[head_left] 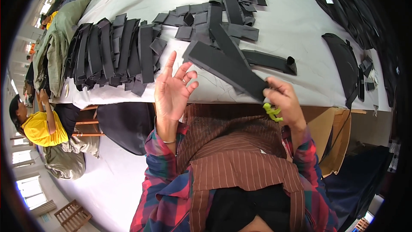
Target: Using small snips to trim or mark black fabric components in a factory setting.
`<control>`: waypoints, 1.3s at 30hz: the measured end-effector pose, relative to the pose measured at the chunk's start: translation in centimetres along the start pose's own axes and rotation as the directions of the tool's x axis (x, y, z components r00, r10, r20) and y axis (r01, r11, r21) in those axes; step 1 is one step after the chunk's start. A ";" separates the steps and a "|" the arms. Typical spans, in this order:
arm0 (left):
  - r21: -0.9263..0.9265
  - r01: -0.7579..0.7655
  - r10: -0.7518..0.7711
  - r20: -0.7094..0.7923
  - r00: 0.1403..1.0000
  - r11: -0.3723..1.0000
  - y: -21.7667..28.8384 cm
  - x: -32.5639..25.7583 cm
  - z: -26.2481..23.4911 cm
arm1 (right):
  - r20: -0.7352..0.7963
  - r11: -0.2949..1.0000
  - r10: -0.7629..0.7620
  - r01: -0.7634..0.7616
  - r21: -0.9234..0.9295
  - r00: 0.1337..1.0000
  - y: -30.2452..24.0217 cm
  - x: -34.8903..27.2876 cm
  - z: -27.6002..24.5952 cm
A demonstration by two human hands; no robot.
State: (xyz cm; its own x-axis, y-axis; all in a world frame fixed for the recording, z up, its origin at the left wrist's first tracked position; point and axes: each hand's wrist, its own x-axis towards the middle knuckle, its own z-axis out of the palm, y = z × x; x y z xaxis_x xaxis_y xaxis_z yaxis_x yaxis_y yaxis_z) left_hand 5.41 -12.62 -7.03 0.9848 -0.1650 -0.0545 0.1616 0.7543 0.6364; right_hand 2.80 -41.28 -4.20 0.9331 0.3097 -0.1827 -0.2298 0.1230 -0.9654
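Strips (146,51), all dark grey to black, cover a good bit of this white table (300,30), and the person in the brown striped apron (244,167) has one of them in hand. The right hand (286,101) is clamped on the near end of a long strip (227,72), thumb against fingers, and the thing slants up and away to the left over the white cover. Its far end is just beside the left hand (171,92), which is raised with the palm showing and the fingers apart, nothing in its grip that I can see. Can't tell if a fingertip brushes the strip or not. There's also a little yellow-green thing (271,111) right at the right hand, below the fingers, too small for me to make out. Over on the left, strips lie packed side by side in a row, and a messier heap (199,19) sprawls further back. One curled strip (270,61) lies to the right of the held one. Far right there's a pile of black cloth (343,8), and off left someone in a yellow top (40,128) is near a big grey-green cloth (60,30)
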 end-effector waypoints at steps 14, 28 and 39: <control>0.469 0.109 -0.211 0.169 0.963 0.877 0.9 -3.0 1.3 | -0.229 0.960 -0.255 0.217 -0.176 0.939 -4.5 4.0 -1.1; 0.570 0.152 -0.305 0.183 0.935 0.807 -4.0 -3.2 3.7 | -0.117 0.953 -0.264 0.240 -0.187 0.957 -4.4 10.1 3.5; 0.624 0.001 -0.030 0.036 0.999 0.782 -7.1 -2.6 0.8 | 0.035 0.653 -0.417 0.326 -0.684 0.908 1.7 5.0 5.3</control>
State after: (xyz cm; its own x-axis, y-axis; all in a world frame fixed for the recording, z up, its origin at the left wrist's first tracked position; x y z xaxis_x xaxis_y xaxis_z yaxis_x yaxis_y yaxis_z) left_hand 1.71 -18.01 -10.80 0.9766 -0.2100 -0.0455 0.0871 0.1933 0.9773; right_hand 5.59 -34.55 -5.79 0.9336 0.2628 0.2436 0.3436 -0.4634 -0.8168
